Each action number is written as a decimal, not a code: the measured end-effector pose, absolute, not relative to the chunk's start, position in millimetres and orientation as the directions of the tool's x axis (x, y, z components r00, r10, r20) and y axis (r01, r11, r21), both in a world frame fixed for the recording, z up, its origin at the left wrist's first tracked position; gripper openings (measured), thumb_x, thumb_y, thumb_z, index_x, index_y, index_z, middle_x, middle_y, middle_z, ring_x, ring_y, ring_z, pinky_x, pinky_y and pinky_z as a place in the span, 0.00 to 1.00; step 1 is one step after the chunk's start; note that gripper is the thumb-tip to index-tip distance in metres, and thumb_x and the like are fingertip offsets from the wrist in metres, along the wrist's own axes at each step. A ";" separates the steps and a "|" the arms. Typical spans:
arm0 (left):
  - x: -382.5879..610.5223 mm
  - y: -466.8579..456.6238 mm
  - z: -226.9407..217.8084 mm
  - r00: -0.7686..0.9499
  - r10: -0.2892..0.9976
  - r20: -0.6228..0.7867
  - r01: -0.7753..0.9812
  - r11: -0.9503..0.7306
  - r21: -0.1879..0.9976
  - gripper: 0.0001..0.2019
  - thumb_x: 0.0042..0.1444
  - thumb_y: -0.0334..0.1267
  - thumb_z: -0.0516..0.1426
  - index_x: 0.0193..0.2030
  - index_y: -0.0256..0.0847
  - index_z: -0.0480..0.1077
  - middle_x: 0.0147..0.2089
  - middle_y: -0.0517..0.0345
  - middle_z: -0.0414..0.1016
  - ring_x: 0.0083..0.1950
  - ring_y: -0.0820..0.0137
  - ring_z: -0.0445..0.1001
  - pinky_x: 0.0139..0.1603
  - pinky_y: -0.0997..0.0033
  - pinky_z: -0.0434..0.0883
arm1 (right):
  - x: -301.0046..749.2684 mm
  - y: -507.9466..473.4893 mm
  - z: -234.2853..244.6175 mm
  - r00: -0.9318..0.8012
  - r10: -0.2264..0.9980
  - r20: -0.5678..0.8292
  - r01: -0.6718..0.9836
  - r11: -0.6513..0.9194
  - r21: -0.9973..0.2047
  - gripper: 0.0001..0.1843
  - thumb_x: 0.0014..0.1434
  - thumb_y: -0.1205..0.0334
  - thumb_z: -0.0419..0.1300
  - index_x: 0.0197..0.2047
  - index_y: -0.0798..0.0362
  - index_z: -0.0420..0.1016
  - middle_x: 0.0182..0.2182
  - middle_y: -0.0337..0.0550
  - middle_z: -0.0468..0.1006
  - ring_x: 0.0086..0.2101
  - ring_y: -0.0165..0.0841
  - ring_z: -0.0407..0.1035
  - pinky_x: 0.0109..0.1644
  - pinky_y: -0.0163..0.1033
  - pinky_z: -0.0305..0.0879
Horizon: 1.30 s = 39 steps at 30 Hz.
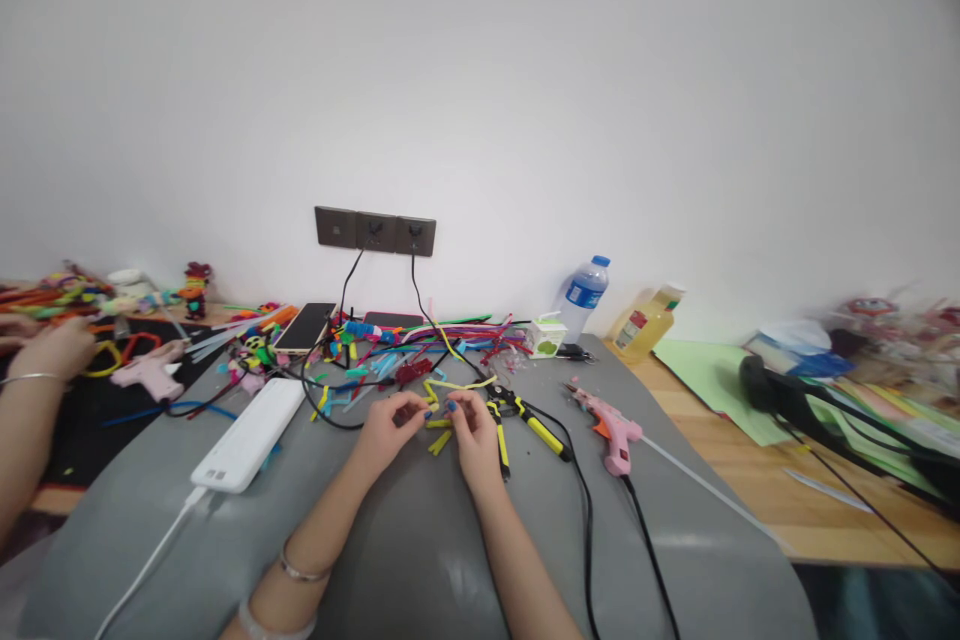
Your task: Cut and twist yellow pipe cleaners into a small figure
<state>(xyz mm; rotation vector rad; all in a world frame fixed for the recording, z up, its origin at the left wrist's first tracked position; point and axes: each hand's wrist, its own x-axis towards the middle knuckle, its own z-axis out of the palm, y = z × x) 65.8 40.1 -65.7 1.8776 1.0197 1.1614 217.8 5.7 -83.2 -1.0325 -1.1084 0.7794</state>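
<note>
My left hand (394,425) and my right hand (474,430) are close together over the grey table, fingertips bent in a pinch. Between and just beyond them runs a thin yellow pipe cleaner (463,385), bent near the left fingertips; both hands appear to grip it, though the fingers partly cover the contact. Short yellow-green pieces (439,442) lie below the fingertips. Right beside my right hand are yellow-and-black pliers (546,435), handles toward me.
A pink glue gun (619,442) with its stick and cord lies to the right. At left are a white power bank (251,435) and a phone (306,327). Coloured pipe cleaners (390,345), a water bottle (583,295) and a yellow bottle (649,322) stand behind. Another person's hand (60,352) works far left.
</note>
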 end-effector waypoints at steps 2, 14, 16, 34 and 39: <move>65.2 41.2 -67.0 0.265 0.886 0.381 0.267 -0.447 0.854 0.06 0.52 0.37 0.57 0.31 0.38 0.74 0.27 0.58 0.77 0.27 0.71 0.72 0.28 0.75 0.67 | 218.5 6.7 -85.0 0.357 0.879 0.317 -0.029 0.349 -0.937 0.11 0.59 0.53 0.57 0.39 0.51 0.70 0.29 0.39 0.72 0.29 0.33 0.67 0.34 0.37 0.64; 61.6 45.1 -72.0 0.282 0.890 0.358 0.251 -0.428 0.868 0.05 0.53 0.36 0.57 0.32 0.39 0.73 0.30 0.58 0.76 0.31 0.69 0.73 0.32 0.74 0.69 | 221.3 11.7 -91.6 0.434 0.856 0.280 -0.163 0.381 -0.910 0.13 0.61 0.56 0.54 0.47 0.50 0.62 0.33 0.40 0.73 0.27 0.30 0.67 0.34 0.37 0.64; 63.6 44.6 -72.1 0.344 0.862 0.373 0.330 -0.483 0.811 0.04 0.51 0.33 0.57 0.31 0.40 0.74 0.29 0.58 0.77 0.32 0.69 0.73 0.33 0.73 0.68 | 221.3 11.9 -91.8 0.427 0.862 0.274 -0.165 0.372 -0.913 0.12 0.60 0.57 0.54 0.46 0.50 0.62 0.33 0.40 0.73 0.27 0.30 0.67 0.34 0.37 0.64; 56.6 50.2 -78.7 0.106 0.876 0.470 0.368 -0.474 0.800 0.15 0.54 0.26 0.47 0.42 0.40 0.71 0.41 0.54 0.77 0.44 0.66 0.75 0.42 0.69 0.70 | 198.8 4.3 -88.7 0.153 0.867 0.475 0.842 0.137 -0.522 0.21 0.56 0.73 0.50 0.50 0.53 0.74 0.61 0.55 0.64 0.63 0.54 0.49 0.62 0.68 0.42; 58.8 52.0 -82.3 0.144 0.866 0.479 0.412 -0.493 0.766 0.15 0.50 0.25 0.49 0.41 0.41 0.72 0.41 0.54 0.78 0.44 0.64 0.75 0.46 0.65 0.70 | 199.7 7.2 -92.7 0.142 0.875 0.463 0.845 0.137 -0.517 0.23 0.57 0.74 0.48 0.53 0.53 0.72 0.57 0.54 0.69 0.62 0.53 0.52 0.62 0.70 0.41</move>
